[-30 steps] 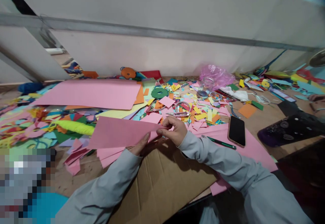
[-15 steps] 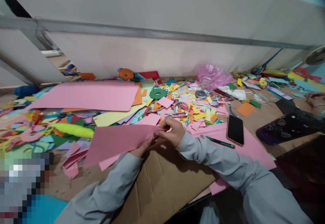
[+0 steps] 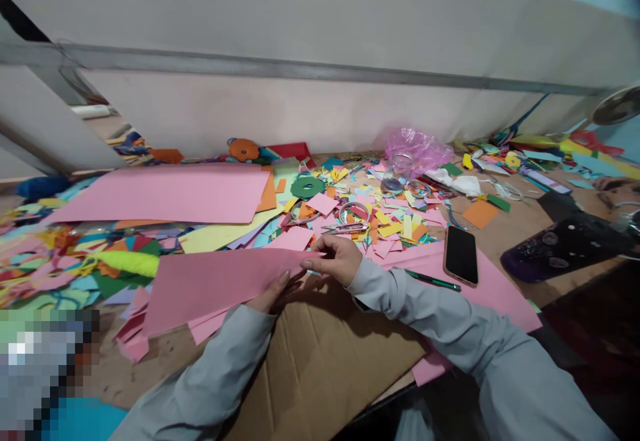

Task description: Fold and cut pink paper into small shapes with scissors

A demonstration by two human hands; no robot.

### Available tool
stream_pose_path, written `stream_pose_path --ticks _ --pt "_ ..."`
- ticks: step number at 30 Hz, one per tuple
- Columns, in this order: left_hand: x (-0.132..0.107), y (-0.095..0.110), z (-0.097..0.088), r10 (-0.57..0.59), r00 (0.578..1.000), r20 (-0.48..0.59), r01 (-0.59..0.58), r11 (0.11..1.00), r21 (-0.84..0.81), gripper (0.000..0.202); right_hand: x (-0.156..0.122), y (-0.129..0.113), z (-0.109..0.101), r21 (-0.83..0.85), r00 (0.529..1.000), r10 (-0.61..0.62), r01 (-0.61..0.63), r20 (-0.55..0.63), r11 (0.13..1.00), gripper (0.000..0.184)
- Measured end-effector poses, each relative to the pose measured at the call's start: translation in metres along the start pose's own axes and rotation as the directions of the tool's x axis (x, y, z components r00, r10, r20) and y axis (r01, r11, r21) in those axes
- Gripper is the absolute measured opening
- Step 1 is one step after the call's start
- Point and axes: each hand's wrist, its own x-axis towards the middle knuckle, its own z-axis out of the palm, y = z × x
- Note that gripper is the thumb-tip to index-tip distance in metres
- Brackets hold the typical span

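Note:
A pink paper sheet (image 3: 215,282) is held up above a brown cardboard piece (image 3: 320,361) near the table's front. My right hand (image 3: 333,259) pinches the sheet's right tip, fingers closed on it. Under the sheet's lower edge my left hand (image 3: 273,292) supports it, with only the fingertips showing against the paper. Both arms wear grey sleeves.
A black phone (image 3: 461,254) and a green pen (image 3: 433,282) lie on another pink sheet (image 3: 490,294) to the right. Scissors (image 3: 345,228), tape rings, a glass jar (image 3: 398,169) and several paper scraps litter the table. A large pink sheet (image 3: 165,194) lies back left.
The held pink sheet has swung lower and further left, showing more of its face. Both hands stay on it, shifted slightly.

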Motion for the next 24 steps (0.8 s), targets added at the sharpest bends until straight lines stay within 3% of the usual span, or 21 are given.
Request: stream_pose_path --ticks 4,18,21,24 --pt "-0.003 0.004 0.005 -0.026 0.997 -0.069 0.025 0.999 -0.029 0.054 0.001 0.001 0.000 0.046 0.999 0.033 -0.033 0.005 0.998 0.045" --pt "-0.008 0.007 0.003 -0.003 0.993 -0.119 0.003 1.000 0.001 0.052 0.002 0.000 -0.001 0.083 0.998 0.053 -0.056 0.039 0.995 0.045" --pt "-0.009 0.008 0.004 -0.013 0.999 -0.034 0.011 0.999 -0.047 0.051 0.002 0.000 -0.003 0.059 0.994 0.068 -0.074 0.090 0.995 0.046" --pt "-0.008 0.011 0.003 -0.085 0.992 0.097 0.093 0.992 -0.090 0.058 0.001 0.000 -0.004 0.004 0.989 0.067 -0.068 0.130 0.998 0.046"
